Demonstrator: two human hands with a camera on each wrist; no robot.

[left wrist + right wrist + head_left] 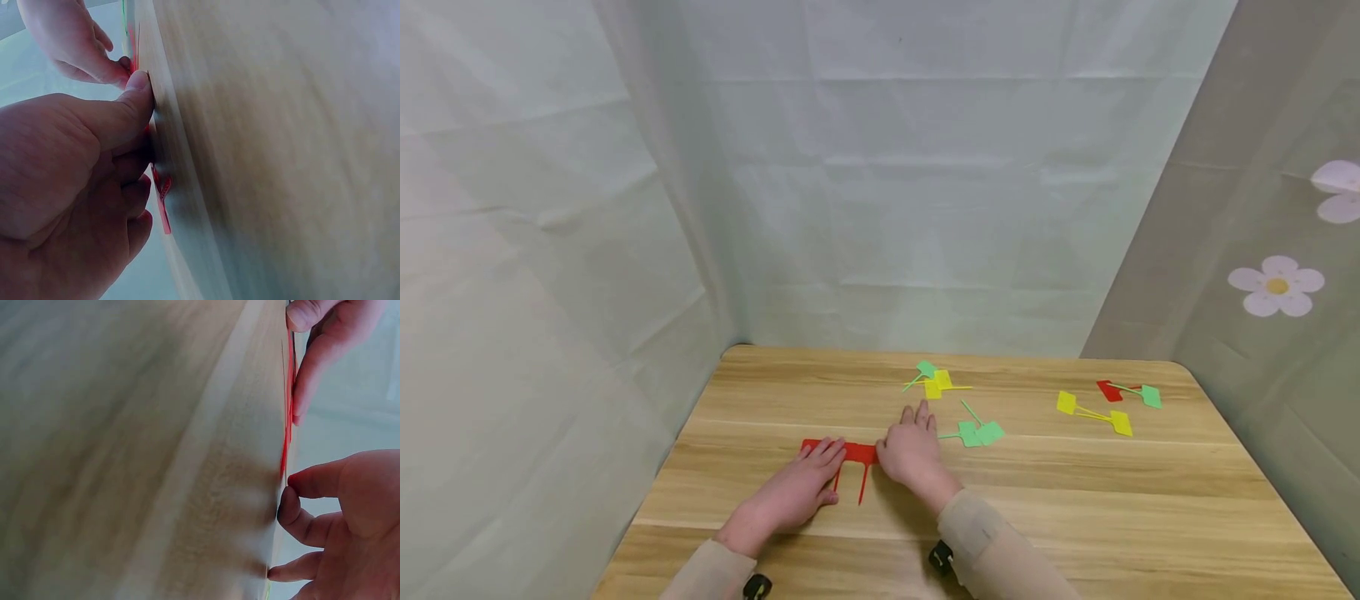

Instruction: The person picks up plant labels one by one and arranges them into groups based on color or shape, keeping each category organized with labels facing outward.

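Beige sleeves [1013, 546], 2 hands: left [800, 490] straight-fingered on red tags [860, 452], right [914, 452] half-curled at their end, pinch uncertain.

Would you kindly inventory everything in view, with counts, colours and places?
Tag row: at least two, red, left centre, partly covered
Green tag: one, green, rear centre
Yellow tags: two, yellow, beside that tag
Green pair: two, green, mid-table
Yellow pair: two, yellow, table's right
Mixed pair: one red, one green, rear right
Table: one, wood-grained brown, below
Fabric: count unclear, greyish, rear and sides
Flower prints: two, pinkish-white, right-hand fabric
Wrist devices: two, black, foreground
Sleeves: two, beige, foreground
Left grip: one, bare, on the tag row
Right grip: one, bare, at row's right end
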